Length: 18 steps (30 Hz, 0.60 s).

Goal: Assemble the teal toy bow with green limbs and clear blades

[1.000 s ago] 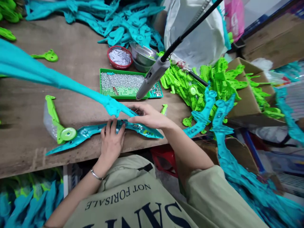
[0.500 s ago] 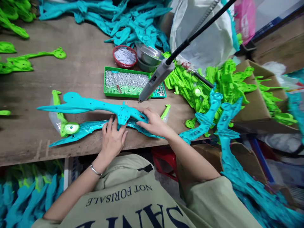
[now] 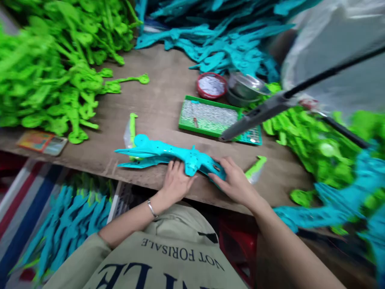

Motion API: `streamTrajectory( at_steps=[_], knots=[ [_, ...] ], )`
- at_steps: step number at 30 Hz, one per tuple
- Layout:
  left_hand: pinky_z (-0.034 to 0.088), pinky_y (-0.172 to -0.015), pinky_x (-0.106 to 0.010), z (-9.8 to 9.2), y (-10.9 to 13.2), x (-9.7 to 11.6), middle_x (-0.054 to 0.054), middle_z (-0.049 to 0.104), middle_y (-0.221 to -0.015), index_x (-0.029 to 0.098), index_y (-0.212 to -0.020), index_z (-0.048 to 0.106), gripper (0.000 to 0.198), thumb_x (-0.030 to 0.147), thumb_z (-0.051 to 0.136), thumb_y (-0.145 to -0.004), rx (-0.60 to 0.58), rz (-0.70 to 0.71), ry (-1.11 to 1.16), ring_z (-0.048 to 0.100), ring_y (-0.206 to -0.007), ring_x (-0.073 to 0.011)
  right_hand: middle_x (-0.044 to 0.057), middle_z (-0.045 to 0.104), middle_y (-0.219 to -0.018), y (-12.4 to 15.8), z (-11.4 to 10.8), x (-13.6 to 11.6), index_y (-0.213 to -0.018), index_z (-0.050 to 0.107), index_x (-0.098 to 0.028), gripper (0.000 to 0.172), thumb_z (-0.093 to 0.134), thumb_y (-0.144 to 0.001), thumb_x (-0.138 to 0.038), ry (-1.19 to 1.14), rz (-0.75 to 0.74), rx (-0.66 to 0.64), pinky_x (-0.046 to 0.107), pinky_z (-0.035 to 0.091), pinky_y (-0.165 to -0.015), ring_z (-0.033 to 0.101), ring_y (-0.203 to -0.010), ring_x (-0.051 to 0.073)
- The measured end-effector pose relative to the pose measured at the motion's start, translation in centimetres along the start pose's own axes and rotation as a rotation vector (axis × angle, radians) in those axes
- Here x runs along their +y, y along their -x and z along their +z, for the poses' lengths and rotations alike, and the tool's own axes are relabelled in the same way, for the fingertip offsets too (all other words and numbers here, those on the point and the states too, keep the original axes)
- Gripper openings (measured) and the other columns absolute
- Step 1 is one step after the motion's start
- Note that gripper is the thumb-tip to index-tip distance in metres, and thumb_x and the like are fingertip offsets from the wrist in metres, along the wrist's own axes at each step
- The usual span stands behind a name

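Observation:
A long turquoise plastic shell point(image 3: 174, 151) lies over a matching lower half point(image 3: 146, 162) near the table's front edge. Their pointed left ends stand slightly apart. My left hand point(image 3: 176, 182) grips the near edge by the middle bulge, its fingertips partly hidden by the shell. At the right end, my right hand point(image 3: 234, 178) is closed round the shell, thumb on the near side and fingers on the far side. A lime-green piece point(image 3: 132, 124) with a translucent part sticks out behind the left end. Another lime-green piece point(image 3: 255, 168) shows beyond my right hand.
A grey electric screwdriver point(image 3: 255, 116) hangs over a green tray point(image 3: 200, 130) of small metal screws. Behind stand a red basket point(image 3: 211, 95) and metal bowls point(image 3: 245, 88). Lime-green parts point(image 3: 60, 72) pile up at left, with others at right; turquoise parts point(image 3: 234, 52) lie at the back.
The view has swung left. The upper shell has come down onto the lower half, closing much of the gap. The lime-green piece's round end is now covered. Both hands remain on the shells.

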<state>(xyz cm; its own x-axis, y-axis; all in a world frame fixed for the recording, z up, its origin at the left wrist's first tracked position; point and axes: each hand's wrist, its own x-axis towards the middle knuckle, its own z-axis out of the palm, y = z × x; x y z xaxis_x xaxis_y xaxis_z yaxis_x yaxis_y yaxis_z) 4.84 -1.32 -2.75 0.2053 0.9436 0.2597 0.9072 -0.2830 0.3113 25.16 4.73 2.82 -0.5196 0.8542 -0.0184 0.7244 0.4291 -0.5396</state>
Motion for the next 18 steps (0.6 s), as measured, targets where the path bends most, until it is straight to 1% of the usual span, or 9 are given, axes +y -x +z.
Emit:
streamTrajectory(
  at_steps=[4,7,9,12,15,17,18],
  knots=[
    [0.041,-0.107,-0.049,0.3,-0.1,-0.2,-0.016,0.066,-0.125,0.015,-0.122,0.067,0.041,0.044,0.051,-0.098,-0.004,0.02,-0.001,0.057,-0.118,-0.0307,0.011,0.066,-0.102,-0.7,0.4,0.9,-0.127,0.059,-0.018,0.044,0.053,-0.092,-0.044,0.015,-0.041,-0.027,0.042,0.054,-0.085,0.065,-0.094,0.028],
    [0.041,-0.107,-0.048,0.4,0.1,-0.3,-0.016,0.067,-0.125,0.016,-0.122,0.067,0.044,0.048,0.047,-0.099,-0.039,0.007,-0.016,0.058,-0.119,-0.029,0.012,0.068,-0.103,-1.2,0.3,1.0,-0.125,0.062,-0.019,0.046,0.052,-0.091,-0.048,0.026,-0.044,-0.068,0.043,0.054,-0.087,0.067,-0.096,0.029],
    [0.04,-0.109,-0.047,0.3,0.2,-0.3,-0.017,0.065,-0.13,0.015,-0.124,0.066,0.046,0.048,0.046,-0.1,-0.048,0.016,-0.029,0.056,-0.123,-0.0288,0.012,0.069,-0.103,-1.4,0.2,1.0,-0.124,0.064,-0.019,0.047,0.052,-0.091,-0.05,0.015,-0.035,-0.101,0.041,0.055,-0.085,0.068,-0.094,0.028],
    [0.039,-0.111,-0.047,-0.1,0.3,-0.6,-0.017,0.062,-0.135,0.016,-0.123,0.066,0.044,0.048,0.047,-0.099,-0.05,0.075,-0.051,0.054,-0.128,-0.0292,0.011,0.069,-0.1,-1.7,-0.1,0.9,-0.122,0.065,-0.018,0.049,0.053,-0.089,-0.052,0.002,-0.008,-0.132,0.038,0.056,-0.079,0.069,-0.088,0.026],
    [0.042,-0.109,-0.046,-0.7,0.3,-1.5,-0.016,0.067,-0.123,0.015,-0.115,0.069,0.042,0.048,0.048,-0.099,-0.059,0.168,-0.062,0.059,-0.122,-0.0284,0.011,0.07,-0.1,-1.9,-0.1,1.0,-0.12,0.066,-0.018,0.049,0.055,-0.088,-0.053,0.003,0.004,-0.132,0.038,0.056,-0.078,0.068,-0.087,0.027],
    [0.043,-0.11,-0.046,-1.3,0.7,-2.3,-0.015,0.068,-0.119,0.015,-0.114,0.068,0.04,0.047,0.05,-0.098,-0.033,0.242,-0.059,0.06,-0.121,-0.0274,0.011,0.07,-0.101,-1.9,-0.1,1.0,-0.119,0.067,-0.018,0.049,0.055,-0.088,-0.054,0.006,0.004,-0.124,0.038,0.055,-0.079,0.068,-0.089,0.027],
    [0.042,-0.112,-0.046,-1.5,1.0,-2.7,-0.014,0.068,-0.121,0.016,-0.116,0.067,0.037,0.045,0.05,-0.099,-0.01,0.281,-0.055,0.059,-0.124,-0.027,0.011,0.07,-0.101,-1.9,-0.1,1.0,-0.12,0.066,-0.018,0.049,0.055,-0.088,-0.054,0.008,0.003,-0.12,0.038,0.055,-0.079,0.068,-0.089,0.027]
  ],
)
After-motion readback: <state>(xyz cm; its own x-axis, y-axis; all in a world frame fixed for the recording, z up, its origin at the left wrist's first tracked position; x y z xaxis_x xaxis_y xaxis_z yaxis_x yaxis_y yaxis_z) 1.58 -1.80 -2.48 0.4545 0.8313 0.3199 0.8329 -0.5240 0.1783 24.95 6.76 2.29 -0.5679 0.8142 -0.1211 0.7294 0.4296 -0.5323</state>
